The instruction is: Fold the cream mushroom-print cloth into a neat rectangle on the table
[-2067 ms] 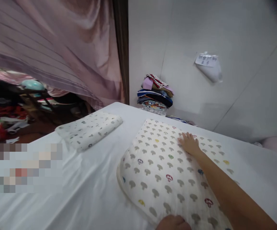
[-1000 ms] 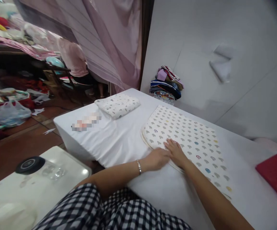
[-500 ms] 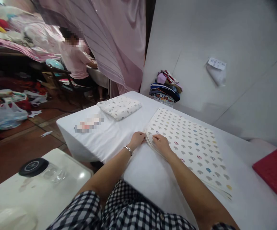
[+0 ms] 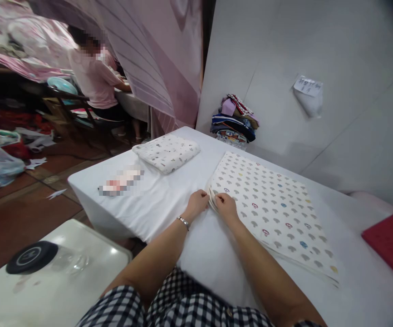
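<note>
A folded white cloth with grey, red, blue and yellow prints (image 4: 271, 204) lies flat in several layers on the white-covered table (image 4: 169, 204). At its near left corner, my left hand (image 4: 198, 202) pinches the edges of the layers. Close beside it, my right hand (image 4: 226, 208) has its fingers closed on the same corner, lifting the layers slightly. The fingertips partly hide how many layers each hand grips. Beyond my hands sits a second folded cloth with small dark prints (image 4: 167, 152).
A blurred-out item (image 4: 121, 180) lies at the table's left. A white side table (image 4: 90, 245) carries a black round-lidded object (image 4: 32, 257). Folded clothes (image 4: 233, 120) are stacked by the wall. A red object (image 4: 392, 240) is at right. A seated person (image 4: 96, 81) works behind the curtain.
The cloth's corner layers are now raised and fanned slightly between my fingers. My hands stay at that corner, and the head view has shifted a little.
</note>
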Demonstrator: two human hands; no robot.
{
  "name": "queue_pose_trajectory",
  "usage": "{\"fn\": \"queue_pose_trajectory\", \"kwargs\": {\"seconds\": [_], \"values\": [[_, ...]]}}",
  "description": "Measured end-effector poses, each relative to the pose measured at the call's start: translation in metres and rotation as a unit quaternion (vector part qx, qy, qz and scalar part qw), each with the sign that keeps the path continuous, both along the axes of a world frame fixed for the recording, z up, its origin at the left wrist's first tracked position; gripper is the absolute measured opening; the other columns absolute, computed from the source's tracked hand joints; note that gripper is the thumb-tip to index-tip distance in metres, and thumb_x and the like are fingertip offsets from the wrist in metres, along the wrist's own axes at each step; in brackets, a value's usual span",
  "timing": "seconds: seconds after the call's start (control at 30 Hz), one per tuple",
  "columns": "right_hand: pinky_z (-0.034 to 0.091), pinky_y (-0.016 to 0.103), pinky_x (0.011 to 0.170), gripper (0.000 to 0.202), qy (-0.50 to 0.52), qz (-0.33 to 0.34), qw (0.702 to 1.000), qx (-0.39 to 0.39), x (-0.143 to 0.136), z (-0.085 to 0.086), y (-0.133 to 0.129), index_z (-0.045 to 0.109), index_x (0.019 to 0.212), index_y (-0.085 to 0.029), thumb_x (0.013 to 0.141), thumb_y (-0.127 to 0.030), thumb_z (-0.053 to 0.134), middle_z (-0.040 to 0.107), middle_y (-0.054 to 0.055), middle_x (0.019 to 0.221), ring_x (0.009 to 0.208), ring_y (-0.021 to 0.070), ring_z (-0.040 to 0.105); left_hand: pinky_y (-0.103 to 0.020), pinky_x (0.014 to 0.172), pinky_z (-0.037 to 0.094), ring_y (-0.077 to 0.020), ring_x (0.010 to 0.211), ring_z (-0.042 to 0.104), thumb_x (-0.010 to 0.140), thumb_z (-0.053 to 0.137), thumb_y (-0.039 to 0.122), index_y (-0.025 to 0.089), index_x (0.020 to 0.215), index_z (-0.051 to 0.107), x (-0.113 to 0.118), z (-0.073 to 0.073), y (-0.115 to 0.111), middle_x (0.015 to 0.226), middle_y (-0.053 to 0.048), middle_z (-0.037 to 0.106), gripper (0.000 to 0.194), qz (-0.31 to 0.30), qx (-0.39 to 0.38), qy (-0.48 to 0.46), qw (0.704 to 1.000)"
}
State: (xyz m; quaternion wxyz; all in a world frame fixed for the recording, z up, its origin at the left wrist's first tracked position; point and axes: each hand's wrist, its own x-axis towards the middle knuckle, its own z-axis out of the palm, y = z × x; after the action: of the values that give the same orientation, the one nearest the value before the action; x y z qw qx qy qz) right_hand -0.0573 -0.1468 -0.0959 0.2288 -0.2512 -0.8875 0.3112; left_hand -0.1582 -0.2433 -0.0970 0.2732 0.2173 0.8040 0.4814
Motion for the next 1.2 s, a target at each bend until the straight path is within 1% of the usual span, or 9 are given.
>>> {"fn": "queue_pose_trajectory", "kwargs": {"seconds": [0.07, 0.13, 0.27, 0.37, 0.5, 0.67, 0.87, 1.07, 1.2], "values": [[0.042, 0.027, 0.072, 0.026, -0.007, 0.000, 0.999, 0.038, 0.001, 0.000, -0.005, 0.063, 0.080, -0.021, 0.087, -0.029, 0.039, 0.063, 0.003, 0.084, 0.079, 0.0166, 0.056, -0.017, 0.045, 0.040, -0.0095, 0.049, 0.056, 0.078, 0.051, 0.022, 0.014, 0.084, 0.059, -0.001, 0.000, 0.000, 0.060, -0.001, 0.063, 0.013, -0.001, -0.002, -0.002, 1.000], [0.042, 0.027, 0.074, 0.025, -0.036, 0.015, 0.997, 0.073, 0.000, -0.001, -0.010, 0.062, 0.083, -0.022, 0.089, -0.028, 0.038, 0.062, 0.004, 0.088, 0.083, 0.0169, 0.056, -0.018, 0.046, 0.040, -0.0100, 0.047, 0.054, 0.078, 0.051, 0.022, 0.015, 0.082, 0.059, -0.002, 0.001, -0.001, 0.056, 0.001, 0.061, 0.012, -0.002, -0.001, -0.004, 1.000], [0.041, 0.027, 0.075, 0.022, -0.067, 0.031, 0.992, 0.100, -0.002, -0.001, -0.017, 0.060, 0.085, -0.022, 0.090, -0.025, 0.039, 0.061, 0.003, 0.091, 0.088, 0.0170, 0.056, -0.020, 0.048, 0.041, -0.0102, 0.045, 0.052, 0.076, 0.050, 0.019, 0.015, 0.077, 0.059, -0.003, 0.001, -0.002, 0.052, 0.002, 0.058, 0.010, -0.007, 0.010, -0.009, 1.000], [0.040, 0.026, 0.075, 0.022, -0.048, 0.032, 0.994, 0.096, -0.001, 0.000, -0.017, 0.060, 0.084, -0.021, 0.090, -0.024, 0.039, 0.060, 0.003, 0.089, 0.085, 0.0163, 0.056, -0.020, 0.048, 0.040, -0.0100, 0.044, 0.051, 0.075, 0.049, 0.018, 0.015, 0.076, 0.058, -0.004, 0.001, -0.002, 0.051, 0.002, 0.057, 0.009, -0.007, 0.019, -0.016, 1.000], [0.039, 0.025, 0.072, 0.022, -0.009, 0.005, 0.995, 0.095, 0.001, 0.001, -0.014, 0.059, 0.084, -0.020, 0.091, -0.024, 0.038, 0.059, 0.003, 0.085, 0.080, 0.0154, 0.055, -0.020, 0.047, 0.039, -0.0095, 0.042, 0.049, 0.075, 0.049, 0.018, 0.015, 0.076, 0.058, -0.005, 0.001, -0.002, 0.050, 0.002, 0.057, 0.010, -0.003, 0.028, -0.023, 0.999], [0.038, 0.025, 0.070, 0.020, -0.043, 0.023, 0.992, 0.120, -0.001, -0.004, -0.017, 0.061, 0.081, -0.020, 0.089, -0.021, 0.042, 0.060, 0.003, 0.085, 0.081, 0.0154, 0.055, -0.021, 0.048, 0.039, -0.0103, 0.044, 0.050, 0.072, 0.050, 0.015, 0.015, 0.074, 0.058, -0.004, 0.001, -0.002, 0.049, 0.002, 0.056, 0.008, 0.004, 0.034, -0.027, 0.999], [0.037, 0.025, 0.069, 0.019, -0.046, 0.020, 0.995, 0.090, -0.003, -0.004, -0.015, 0.063, 0.084, -0.020, 0.089, -0.027, 0.046, 0.061, 0.002, 0.084, 0.077, 0.0147, 0.054, -0.021, 0.048, 0.040, -0.0104, 0.046, 0.052, 0.075, 0.051, 0.017, 0.015, 0.075, 0.058, -0.004, -0.001, -0.001, 0.051, 0.002, 0.056, 0.007, 0.006, 0.051, -0.037, 0.998], [0.036, 0.025, 0.070, 0.024, -0.063, 0.029, 0.994, 0.089, -0.002, 0.000, -0.013, 0.064, 0.079, -0.020, 0.091, -0.027, 0.045, 0.061, 0.003, 0.081, 0.081, 0.0155, 0.054, -0.021, 0.047, 0.039, -0.0094, 0.043, 0.049, 0.079, 0.053, 0.021, 0.016, 0.073, 0.059, -0.004, -0.004, -0.001, 0.049, 0.004, 0.054, 0.010, -0.001, 0.072, -0.038, 0.997], [0.037, 0.025, 0.070, 0.023, -0.051, 0.029, 0.995, 0.080, -0.002, -0.004, -0.011, 0.064, 0.079, -0.020, 0.089, -0.025, 0.045, 0.063, 0.004, 0.082, 0.080, 0.0160, 0.055, -0.020, 0.047, 0.039, -0.0086, 0.042, 0.047, 0.079, 0.053, 0.022, 0.016, 0.071, 0.059, -0.004, -0.003, -0.002, 0.048, 0.004, 0.054, 0.012, -0.005, 0.085, -0.035, 0.996]]}}
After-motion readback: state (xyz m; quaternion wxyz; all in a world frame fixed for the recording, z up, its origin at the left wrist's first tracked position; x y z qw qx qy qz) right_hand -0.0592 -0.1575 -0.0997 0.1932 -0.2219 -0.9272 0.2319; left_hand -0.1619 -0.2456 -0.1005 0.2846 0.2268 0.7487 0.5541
